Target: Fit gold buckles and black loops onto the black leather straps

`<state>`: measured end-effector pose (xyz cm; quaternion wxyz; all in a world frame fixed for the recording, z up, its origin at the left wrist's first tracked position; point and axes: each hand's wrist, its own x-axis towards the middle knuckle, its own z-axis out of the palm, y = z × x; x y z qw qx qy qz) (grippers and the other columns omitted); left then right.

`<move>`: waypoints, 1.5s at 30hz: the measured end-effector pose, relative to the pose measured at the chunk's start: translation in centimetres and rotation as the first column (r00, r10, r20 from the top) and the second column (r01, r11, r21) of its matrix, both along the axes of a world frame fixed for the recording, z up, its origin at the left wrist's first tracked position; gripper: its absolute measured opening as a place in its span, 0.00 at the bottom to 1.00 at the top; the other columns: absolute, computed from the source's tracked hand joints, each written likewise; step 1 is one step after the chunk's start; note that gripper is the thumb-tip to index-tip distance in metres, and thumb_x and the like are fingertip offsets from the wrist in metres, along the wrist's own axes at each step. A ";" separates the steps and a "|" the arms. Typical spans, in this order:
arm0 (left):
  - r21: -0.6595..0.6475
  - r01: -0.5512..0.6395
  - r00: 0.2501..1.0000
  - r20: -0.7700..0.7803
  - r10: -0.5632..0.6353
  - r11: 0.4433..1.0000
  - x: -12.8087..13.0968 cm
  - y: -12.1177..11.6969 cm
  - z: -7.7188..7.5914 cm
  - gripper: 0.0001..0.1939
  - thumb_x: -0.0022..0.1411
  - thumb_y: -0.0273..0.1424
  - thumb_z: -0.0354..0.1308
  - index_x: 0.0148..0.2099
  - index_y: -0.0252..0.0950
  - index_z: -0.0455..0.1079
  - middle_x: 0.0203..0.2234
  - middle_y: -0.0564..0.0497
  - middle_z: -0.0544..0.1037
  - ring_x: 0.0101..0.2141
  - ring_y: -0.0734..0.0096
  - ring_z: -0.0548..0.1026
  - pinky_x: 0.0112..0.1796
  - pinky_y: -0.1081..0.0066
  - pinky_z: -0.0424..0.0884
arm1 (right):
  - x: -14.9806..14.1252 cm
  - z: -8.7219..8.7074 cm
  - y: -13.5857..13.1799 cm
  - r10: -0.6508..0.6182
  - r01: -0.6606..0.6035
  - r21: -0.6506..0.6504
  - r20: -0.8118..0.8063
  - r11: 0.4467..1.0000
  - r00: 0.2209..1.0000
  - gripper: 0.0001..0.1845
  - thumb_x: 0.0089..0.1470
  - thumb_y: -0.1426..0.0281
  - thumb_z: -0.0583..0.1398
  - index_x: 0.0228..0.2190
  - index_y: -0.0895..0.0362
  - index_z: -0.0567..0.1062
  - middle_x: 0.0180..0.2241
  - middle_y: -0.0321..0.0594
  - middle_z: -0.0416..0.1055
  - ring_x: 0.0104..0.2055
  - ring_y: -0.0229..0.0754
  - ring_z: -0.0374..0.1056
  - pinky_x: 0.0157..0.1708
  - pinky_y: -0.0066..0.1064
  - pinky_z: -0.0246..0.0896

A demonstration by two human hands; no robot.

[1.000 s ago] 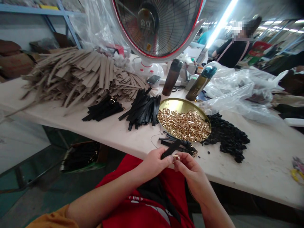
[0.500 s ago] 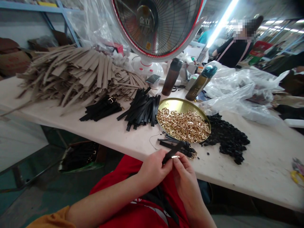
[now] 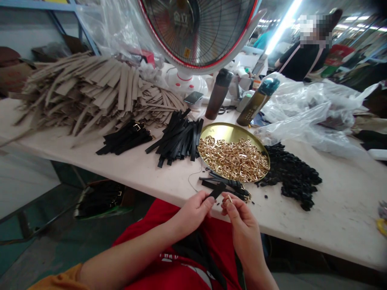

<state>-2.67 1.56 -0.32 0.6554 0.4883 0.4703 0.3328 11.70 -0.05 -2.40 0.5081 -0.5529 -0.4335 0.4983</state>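
Pinched in my left hand [image 3: 195,211] is a black strap [image 3: 217,190], its end sticking up past the fingers. My right hand [image 3: 242,217] is closed on a small gold buckle [image 3: 229,198], held just right of the strap and apart from it. Both hands are over my lap at the table's front edge. Right beyond them lie several black straps with gold buckles [image 3: 223,185]. Behind these stands a round gold tray [image 3: 222,128] heaped with gold buckles [image 3: 236,161]. A pile of plain black straps [image 3: 181,139] lies left of the tray.
Small black loops [image 3: 293,177] are heaped right of the tray. Buckled straps [image 3: 125,139] and a big stack of beige strips [image 3: 99,88] lie left. A fan [image 3: 199,32], two bottles [image 3: 217,94] [image 3: 258,100] and plastic bags [image 3: 314,108] stand behind. A person [image 3: 305,60] is at back right.
My right hand has moved right, away from the strap, with the buckle in its fingers. My left hand has shifted slightly left, still gripping the strap.
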 end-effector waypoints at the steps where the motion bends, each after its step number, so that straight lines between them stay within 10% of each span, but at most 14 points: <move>1: 0.071 0.016 0.996 -0.093 -0.009 0.997 -0.4 -0.1 0.0 0.14 0.60 0.39 0.44 0.29 0.34 0.59 0.18 0.58 0.62 0.20 0.79 0.60 0.24 0.77 0.56 | 0.4 -0.2 0.1 -0.006 0.004 -0.030 -0.035 1.000 0.999 0.08 0.48 0.63 0.59 0.28 0.55 0.72 0.40 0.40 0.68 0.34 0.39 0.63 0.40 0.35 0.58; 11: 0.205 0.353 0.852 -0.474 -0.223 0.913 -1.7 -0.6 0.9 0.13 0.60 0.35 0.43 0.33 0.36 0.67 0.22 0.55 0.69 0.25 0.75 0.65 0.26 0.77 0.57 | 1.6 -0.3 -0.3 0.040 -0.077 -0.175 -0.206 0.982 0.978 0.11 0.41 0.66 0.65 0.31 0.54 0.72 0.27 0.33 0.72 0.27 0.35 0.64 0.31 0.28 0.61; 27: -0.055 0.174 0.983 0.063 -0.170 0.983 -0.9 -2.2 -0.4 0.12 0.59 0.38 0.44 0.32 0.34 0.58 0.18 0.57 0.65 0.15 0.82 0.56 0.17 0.79 0.51 | -1.4 0.6 -2.5 0.062 -0.160 -0.249 -0.359 0.955 0.931 0.09 0.49 0.62 0.57 0.25 0.54 0.68 0.20 0.31 0.63 0.23 0.37 0.60 0.26 0.30 0.59; 31: -0.017 0.122 0.991 -0.048 -0.123 0.992 -0.7 -2.7 -0.7 0.11 0.59 0.36 0.44 0.30 0.34 0.58 0.17 0.57 0.65 0.17 0.81 0.58 0.21 0.78 0.55 | -1.4 0.5 -2.8 0.087 -0.078 -0.079 0.118 0.994 0.989 0.07 0.49 0.64 0.57 0.25 0.54 0.69 0.23 0.34 0.65 0.26 0.39 0.61 0.29 0.31 0.57; 35: 0.045 0.121 0.966 -0.234 -0.107 0.992 -0.9 -3.3 -0.7 0.11 0.58 0.35 0.45 0.28 0.35 0.59 0.19 0.55 0.67 0.22 0.77 0.63 0.24 0.77 0.57 | -0.4 0.2 -3.2 0.076 -0.186 0.161 0.523 0.969 0.849 0.03 0.46 0.68 0.59 0.24 0.54 0.70 0.27 0.37 0.67 0.31 0.42 0.62 0.33 0.33 0.56; 41: 0.005 0.210 0.952 -0.230 -0.204 0.978 -1.3 -3.6 -0.3 0.12 0.56 0.39 0.49 0.28 0.35 0.59 0.18 0.56 0.68 0.21 0.76 0.64 0.22 0.77 0.56 | 0.0 0.0 -3.5 0.251 -0.231 -0.123 0.185 0.965 0.950 0.08 0.48 0.64 0.58 0.27 0.56 0.68 0.24 0.35 0.67 0.27 0.40 0.63 0.28 0.31 0.59; 45: -0.052 0.198 0.966 -0.160 -0.204 0.979 -1.3 -3.2 -0.4 0.15 0.54 0.43 0.51 0.27 0.35 0.58 0.14 0.59 0.65 0.17 0.78 0.61 0.20 0.78 0.54 | 0.1 0.6 -3.6 0.181 -0.184 -0.008 0.217 0.983 0.959 0.06 0.46 0.67 0.60 0.27 0.55 0.70 0.25 0.35 0.67 0.28 0.39 0.62 0.29 0.30 0.58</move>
